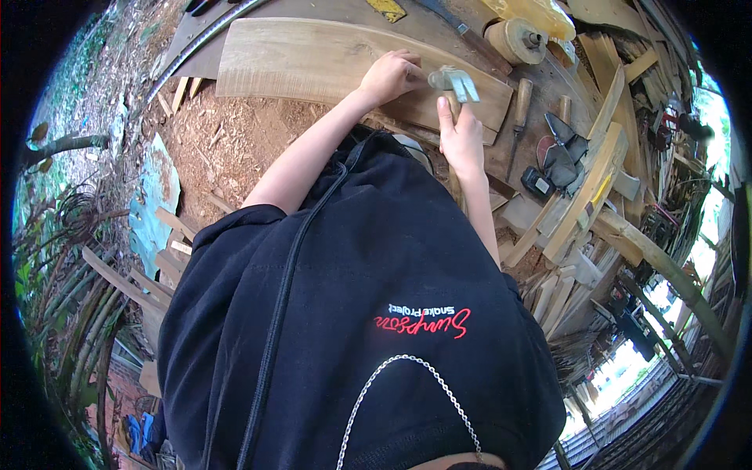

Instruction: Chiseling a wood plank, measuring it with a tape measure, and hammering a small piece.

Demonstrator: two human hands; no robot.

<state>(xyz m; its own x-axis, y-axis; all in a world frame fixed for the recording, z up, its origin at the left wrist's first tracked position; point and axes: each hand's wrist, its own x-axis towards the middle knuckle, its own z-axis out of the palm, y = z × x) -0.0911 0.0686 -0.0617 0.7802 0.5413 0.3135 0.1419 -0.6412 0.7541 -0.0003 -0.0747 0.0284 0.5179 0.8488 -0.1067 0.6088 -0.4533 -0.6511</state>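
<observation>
Shirt print [423, 321]: a short band of lettering on the chest of the black top, part red and part white. It reads upside down in this view.

Plastic bag [534, 12]: amber and see-through, crumpled, at the far edge of the workbench [501, 160] near its right corner. It lies just behind a round wooden spool [513, 39]. What it holds cannot be told.

Yellow flat piece [388, 8]: at the far edge of the workbench, cut off by the top of the picture. It is yellow with dark marks, and whether it is a label or a pack cannot be told.

Yellow strip [601, 188]: narrow, on a wooden slat at the right edge of the workbench. It may be a sticker.

Signs: none.

Screens: none.
</observation>
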